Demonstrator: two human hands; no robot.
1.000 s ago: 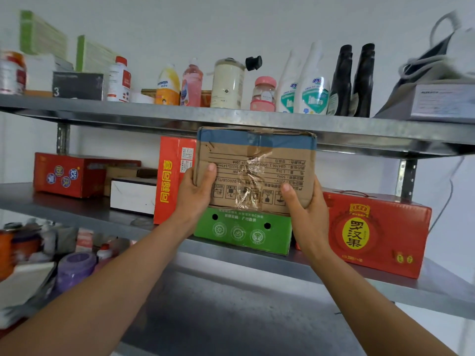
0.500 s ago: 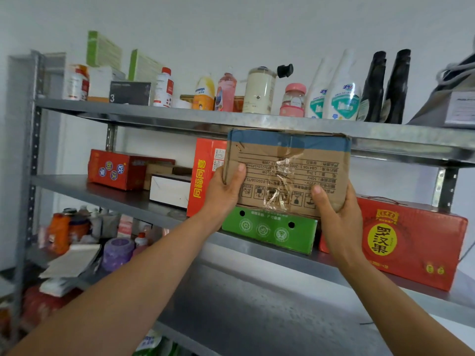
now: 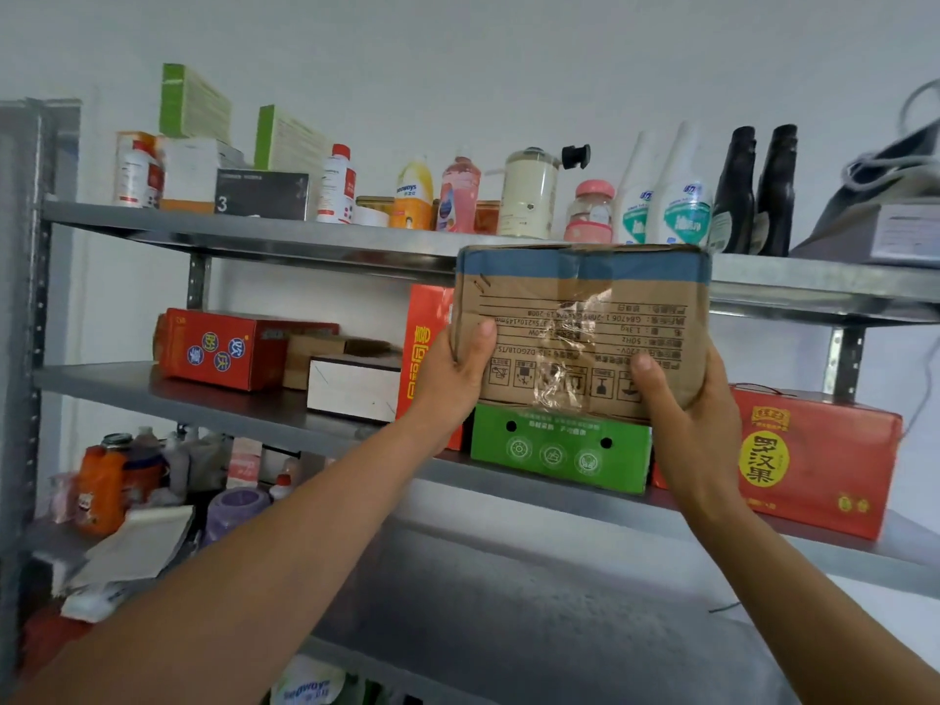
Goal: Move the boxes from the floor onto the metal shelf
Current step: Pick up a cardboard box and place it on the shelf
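Observation:
A brown cardboard box (image 3: 585, 318) with a blue taped top edge and upside-down print is held at the middle level of the metal shelf (image 3: 244, 399). Its bottom edge meets the top of a green box (image 3: 559, 450) that stands on that shelf board. My left hand (image 3: 452, 379) grips the box's lower left corner, thumb on the front face. My right hand (image 3: 681, 414) grips its lower right corner, thumb on the front. The box's top edge reaches up in front of the upper shelf board (image 3: 305, 241).
A tall red box (image 3: 422, 358) stands left of the green one, a wide red box (image 3: 824, 455) right of it. Further left lie a white box (image 3: 351, 386) and a flat red box (image 3: 224, 348). Bottles (image 3: 529, 195) crowd the top board; clutter fills the lower left.
The view has swung left, so the shelf's left post shows. Both hands keep the same grip on the brown box, which stays over the green box.

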